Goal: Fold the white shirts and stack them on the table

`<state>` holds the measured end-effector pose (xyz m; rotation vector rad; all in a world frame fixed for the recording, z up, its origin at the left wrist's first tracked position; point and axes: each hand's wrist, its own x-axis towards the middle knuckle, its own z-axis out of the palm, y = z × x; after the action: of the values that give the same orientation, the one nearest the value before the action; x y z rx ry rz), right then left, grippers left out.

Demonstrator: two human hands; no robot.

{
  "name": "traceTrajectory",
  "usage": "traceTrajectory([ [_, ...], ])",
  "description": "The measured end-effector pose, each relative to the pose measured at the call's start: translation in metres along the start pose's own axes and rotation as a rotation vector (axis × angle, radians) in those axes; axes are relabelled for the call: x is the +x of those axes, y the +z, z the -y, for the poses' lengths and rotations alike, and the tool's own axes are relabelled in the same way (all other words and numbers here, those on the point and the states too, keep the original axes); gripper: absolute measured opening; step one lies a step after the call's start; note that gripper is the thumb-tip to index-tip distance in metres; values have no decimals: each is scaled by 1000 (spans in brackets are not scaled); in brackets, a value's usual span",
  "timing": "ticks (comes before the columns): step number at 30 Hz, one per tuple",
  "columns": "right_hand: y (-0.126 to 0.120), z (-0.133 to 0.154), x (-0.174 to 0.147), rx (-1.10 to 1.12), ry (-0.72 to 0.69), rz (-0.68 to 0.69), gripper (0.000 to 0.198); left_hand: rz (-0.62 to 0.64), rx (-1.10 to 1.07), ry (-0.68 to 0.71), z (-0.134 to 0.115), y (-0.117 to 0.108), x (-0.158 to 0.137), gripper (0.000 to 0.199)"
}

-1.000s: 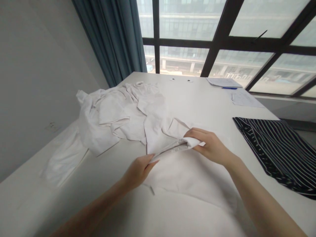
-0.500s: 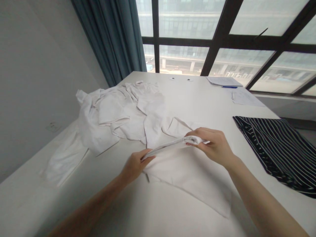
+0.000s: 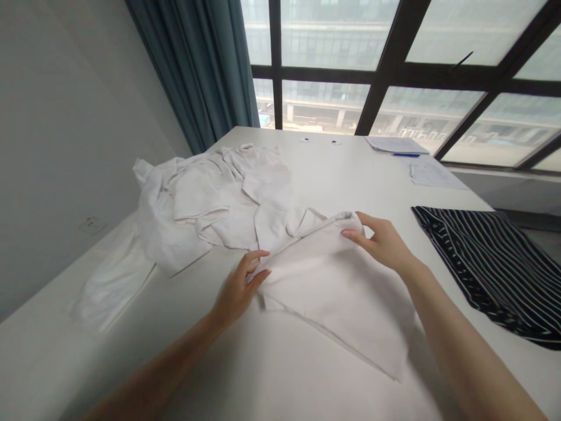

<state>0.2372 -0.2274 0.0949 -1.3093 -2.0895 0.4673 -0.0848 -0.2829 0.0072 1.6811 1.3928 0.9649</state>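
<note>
A folded piece of white cloth (image 3: 337, 286) is stretched between my two hands above the table. Its exact kind does not show. My left hand (image 3: 239, 283) pinches its left corner, with thumb on the near side and fingers behind the edge. At the upper right, my right hand (image 3: 383, 240) grips the rolled top corner between thumb and fingers. From that top edge the cloth hangs down towards me, and its lower edge slants to the right. Just beyond it lies a rumpled heap of white garments (image 3: 210, 193).
The white table (image 3: 346, 175) runs up to the window. A black-and-white striped cloth (image 3: 495, 263) lies flat on the right. Papers (image 3: 438, 173) and a blue pen (image 3: 406, 155) rest at the far right. Another white cloth (image 3: 114, 286) lies left, near the wall.
My right hand has moved slightly up and away, carrying its corner of the cloth with it. The top edge now tips back, so more of the front face shows. My left hand has shifted slightly.
</note>
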Motion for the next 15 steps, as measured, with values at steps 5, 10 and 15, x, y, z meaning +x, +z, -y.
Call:
traceTrajectory([
  [5, 8, -34, 1, 38, 143, 199, 36, -56, -68, -37, -3, 0, 4, 40],
  [10, 16, -30, 3, -57, 173, 55, 43, -177, -239, -51, -9, -4, 9, 47],
  [15, 26, -16, 5, -27, 266, -109, 43, -117, -665, -142, -13, -9, 16, 64],
])
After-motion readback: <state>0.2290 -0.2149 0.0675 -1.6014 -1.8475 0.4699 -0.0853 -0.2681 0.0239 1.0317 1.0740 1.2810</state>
